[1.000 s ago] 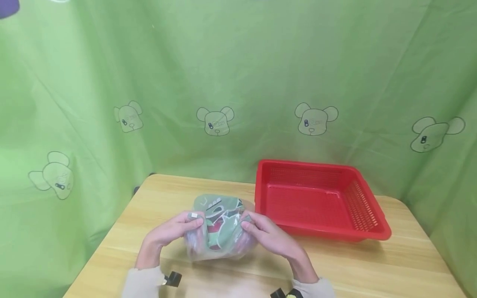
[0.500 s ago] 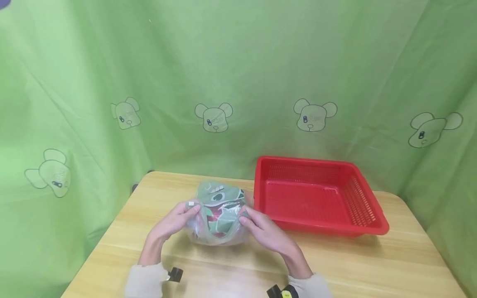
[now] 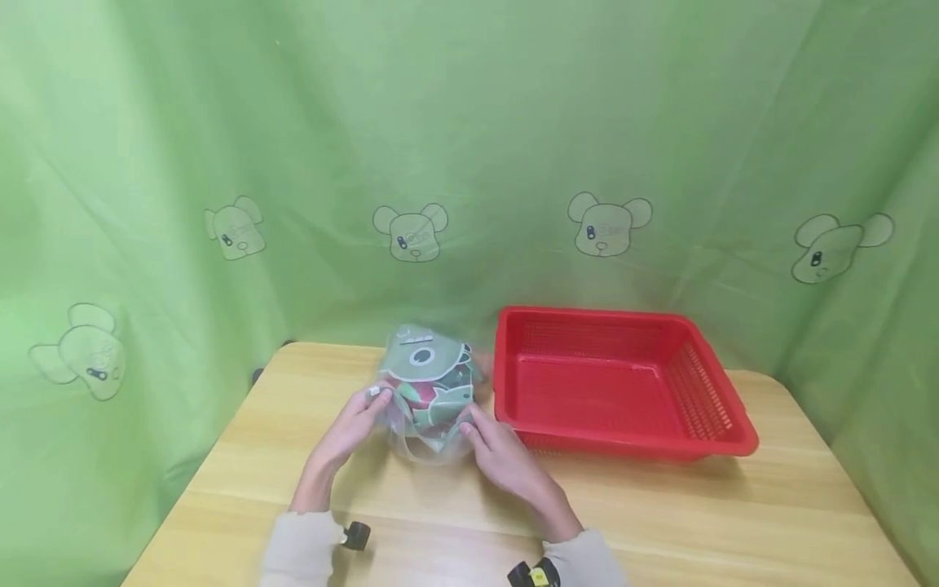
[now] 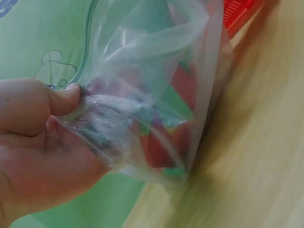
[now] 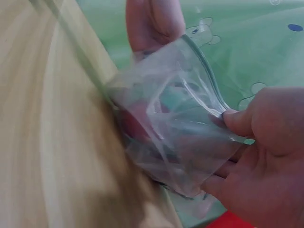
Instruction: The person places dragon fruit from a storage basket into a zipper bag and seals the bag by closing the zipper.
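Observation:
A clear zip bag with a green printed cartoon face is stretched between both hands, left of the basket. Inside it, red and green pieces show blurrily through the plastic; their kind cannot be made out. My left hand pinches the left edge of the bag's mouth between thumb and fingers. My right hand pinches the opposite edge the same way. In the right wrist view, the zip strip curves from one hand to the other, and the bag's lower part is close to the tabletop.
A red plastic basket with perforated sides stands on the wooden table, just right of the bag. A green curtain with bear-head prints hangs behind the table and at both sides.
Both hands have shifted the bag away toward the back of the table. Its printed face has come up more into view, and the hands are slightly closer together. The basket stays put.

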Motion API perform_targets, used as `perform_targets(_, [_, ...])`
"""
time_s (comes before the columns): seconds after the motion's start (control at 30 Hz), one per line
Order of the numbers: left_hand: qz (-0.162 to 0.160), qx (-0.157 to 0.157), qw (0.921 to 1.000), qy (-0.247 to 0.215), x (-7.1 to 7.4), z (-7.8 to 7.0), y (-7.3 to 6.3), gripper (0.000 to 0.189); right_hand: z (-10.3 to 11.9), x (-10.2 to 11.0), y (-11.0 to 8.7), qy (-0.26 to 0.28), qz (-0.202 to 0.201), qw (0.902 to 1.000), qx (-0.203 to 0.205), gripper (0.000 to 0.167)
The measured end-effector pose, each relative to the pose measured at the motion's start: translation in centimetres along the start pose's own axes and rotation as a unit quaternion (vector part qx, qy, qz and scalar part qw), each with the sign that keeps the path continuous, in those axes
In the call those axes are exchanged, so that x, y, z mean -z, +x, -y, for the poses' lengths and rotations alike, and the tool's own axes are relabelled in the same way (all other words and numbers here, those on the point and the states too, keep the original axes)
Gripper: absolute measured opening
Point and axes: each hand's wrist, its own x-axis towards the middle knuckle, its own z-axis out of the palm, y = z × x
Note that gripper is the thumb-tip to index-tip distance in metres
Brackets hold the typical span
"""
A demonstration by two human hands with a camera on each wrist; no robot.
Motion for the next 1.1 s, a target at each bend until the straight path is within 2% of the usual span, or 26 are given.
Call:
perform_targets(0.1, [-0.012, 0.001, 0.9999, -0.009, -0.1, 0.4, 0.4, 0.028, -0.3, -0.5, 0.3, -0.012, -0.018, 0.9998, 0.006, 0.007])
perform_targets(0.23, [-0.004, -0.016, 0.9997, -0.018, -0.3, 0.9, 1.0, 0.030, -0.7, -0.8, 0.5, -0.034, -0.050, 0.9980, 0.020, 0.008])
perform_targets(0.57, [0.020, -0.049, 0.9983, -0.023, 0.2, 1.7, 1.2, 0.033, -0.9, -1.3, 0.5, -0.066, -0.064, 0.9954, 0.026, 0.013])
perform_targets(0.67, [0.013, -0.049, 0.9986, -0.011, 0.7, 2.2, 0.7, 0.031, -0.8, -1.2, 0.0, -0.073, -0.058, 0.9953, 0.027, 0.012])
perform_targets(0.83, [0.019, -0.049, 0.9986, 0.004, 2.2, 2.9, -0.4, 0.029, -0.6, -0.7, -1.0, -0.074, -0.047, 0.9953, 0.040, 0.015])
perform_targets(0.97, [0.044, -0.082, 0.9952, 0.031, 3.8, 2.4, -1.2, 0.025, -0.9, 0.0, -1.8, -0.071, -0.054, 0.9929, 0.079, 0.023])
perform_targets(1.1, [0.076, -0.115, 0.9883, 0.064, 5.4, 2.0, -2.1, 0.024, -1.3, 1.0, -2.6, -0.071, -0.052, 0.9884, 0.124, 0.029])
